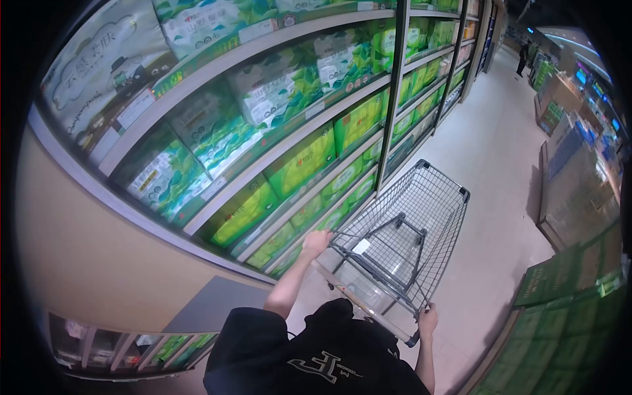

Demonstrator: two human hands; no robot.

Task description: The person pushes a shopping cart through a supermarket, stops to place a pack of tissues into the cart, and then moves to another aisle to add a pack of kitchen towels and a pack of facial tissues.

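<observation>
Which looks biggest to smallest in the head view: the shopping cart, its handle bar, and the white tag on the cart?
1. Shopping cart
2. Handle bar, gripped by left hand and right hand
3. White tag

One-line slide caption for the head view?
Both hands, left hand and right hand, on a wire cart's handle beside tissue shelves.

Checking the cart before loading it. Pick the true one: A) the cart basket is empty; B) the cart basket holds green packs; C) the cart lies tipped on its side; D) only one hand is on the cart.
A: through the wire of the cart only bare floor shows, it stands upright, and both the left hand and right hand are on it.
</observation>
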